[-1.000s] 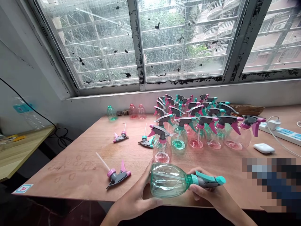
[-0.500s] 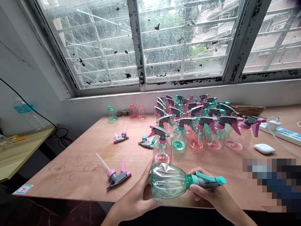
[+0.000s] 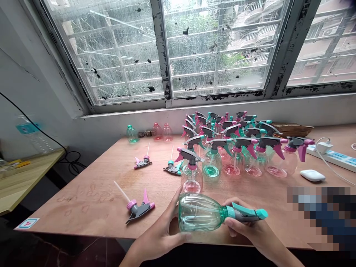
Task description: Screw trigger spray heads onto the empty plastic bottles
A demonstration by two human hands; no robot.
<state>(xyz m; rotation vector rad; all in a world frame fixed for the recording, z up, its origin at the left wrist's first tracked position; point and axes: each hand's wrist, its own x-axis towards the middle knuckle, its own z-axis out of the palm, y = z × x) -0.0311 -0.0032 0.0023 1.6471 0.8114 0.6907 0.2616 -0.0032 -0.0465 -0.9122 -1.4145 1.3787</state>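
Note:
A green spray bottle (image 3: 201,213) lies sideways between my hands above the table's front edge. My left hand (image 3: 164,230) is curved round its base end, thumb below and fingers at the far side. My right hand (image 3: 243,222) grips the neck, where the teal collar meets the grey and teal spray head (image 3: 249,214). Just behind stands a pink spray bottle (image 3: 191,180). A loose pink-and-grey spray head (image 3: 139,210) with its white tube lies left of my left hand. Farther back are another pink-and-grey spray head (image 3: 143,162) and a teal-and-grey one (image 3: 172,168).
Several assembled spray bottles (image 3: 232,167) crowd the back right. Headless green (image 3: 132,135) and pink bottles (image 3: 157,132) stand near the wall. On the right are a white earphone case (image 3: 313,175), a power strip (image 3: 338,159) and a brown wooden piece (image 3: 292,129).
The green bottle has turned slightly about its long axis, so its reflections look different. Both hands stay in nearly the same place.

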